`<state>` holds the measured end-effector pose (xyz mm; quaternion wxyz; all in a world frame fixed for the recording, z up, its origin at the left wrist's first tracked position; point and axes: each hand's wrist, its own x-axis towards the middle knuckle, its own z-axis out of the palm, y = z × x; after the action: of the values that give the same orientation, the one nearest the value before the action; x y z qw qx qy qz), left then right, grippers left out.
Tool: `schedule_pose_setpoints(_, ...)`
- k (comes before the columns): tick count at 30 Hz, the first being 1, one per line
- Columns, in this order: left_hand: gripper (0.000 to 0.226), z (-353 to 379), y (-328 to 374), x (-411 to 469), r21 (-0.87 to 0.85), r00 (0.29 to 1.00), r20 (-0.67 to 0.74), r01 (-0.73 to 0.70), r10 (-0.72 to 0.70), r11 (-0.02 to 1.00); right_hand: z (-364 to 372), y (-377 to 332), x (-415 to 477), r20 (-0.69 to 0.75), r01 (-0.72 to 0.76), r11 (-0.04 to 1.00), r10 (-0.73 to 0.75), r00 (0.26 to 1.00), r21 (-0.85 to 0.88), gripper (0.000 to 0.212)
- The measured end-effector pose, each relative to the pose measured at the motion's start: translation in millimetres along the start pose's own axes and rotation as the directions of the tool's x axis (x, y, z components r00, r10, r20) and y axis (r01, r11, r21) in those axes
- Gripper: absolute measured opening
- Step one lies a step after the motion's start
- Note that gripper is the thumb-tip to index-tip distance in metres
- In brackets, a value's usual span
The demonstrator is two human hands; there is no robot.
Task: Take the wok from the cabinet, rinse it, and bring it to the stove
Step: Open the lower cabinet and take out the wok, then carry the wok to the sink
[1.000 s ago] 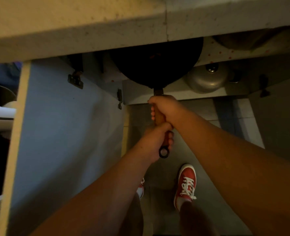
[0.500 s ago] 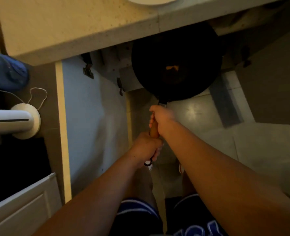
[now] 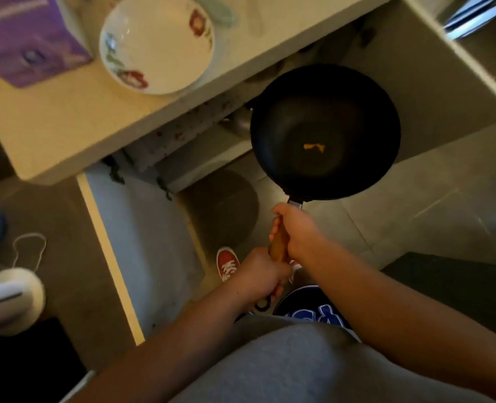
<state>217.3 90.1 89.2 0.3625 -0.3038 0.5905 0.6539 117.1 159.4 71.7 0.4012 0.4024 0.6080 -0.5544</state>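
The black wok (image 3: 325,132) hangs in the air in front of the open cabinet (image 3: 200,141), below the countertop edge. A small orange scrap lies in its bowl. Its wooden handle (image 3: 278,245) points back toward me. My right hand (image 3: 296,231) grips the handle close to the pan. My left hand (image 3: 260,276) grips the handle's end, just above the black hanging ring. The wok is level, its inside facing up.
A cream countertop (image 3: 66,117) carries a flowered white bowl (image 3: 156,42) and a purple box (image 3: 25,39). The cabinet door (image 3: 142,242) stands open at my left. A sink edge (image 3: 456,56) is at the upper right. A white appliance (image 3: 8,298) sits at the left.
The wok has come out of the cabinet and risen to the right, clear of the shelf. The view has lifted, so the countertop and bowl now show. Both hands kept their grip.
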Motion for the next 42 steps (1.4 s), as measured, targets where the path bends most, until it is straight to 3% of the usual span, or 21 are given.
schedule_pose_setpoints(12,0.019,71.6,93.1,-77.7,0.2,0.95,0.228,-0.261,0.214,0.944,-98.5,-48.3,-122.8,-0.107,0.307,0.919,-0.289,0.951,0.249,0.011)
schedule_pose_setpoints(17,0.023,137.9,151.1,-62.7,0.319,0.921,0.323,-0.322,0.217,0.891,-177.4,-89.0,-132.8,-0.166,0.435,0.874,-0.407,0.898,0.215,0.009)
schedule_pose_setpoints(22,0.007,232.4,192.9,-29.5,0.35,0.905,0.376,-0.339,0.201,0.873,-279.2,-128.2,-124.2,-0.183,0.457,0.85,-0.421,0.888,0.262,0.011)
schedule_pose_setpoints(28,0.018,335.2,227.3,7.9,0.365,0.901,0.405,-0.317,0.157,0.875,-386.5,-157.9,-110.6,-0.232,0.458,0.812,-0.398,0.888,0.362,0.015)
schedule_pose_setpoints(42,0.007,467.7,344.5,122.2,0.403,0.88,0.454,-0.344,0.142,0.848,-530.5,-279.5,-31.4,-0.301,0.47,0.751,-0.366,0.881,0.463,0.022)
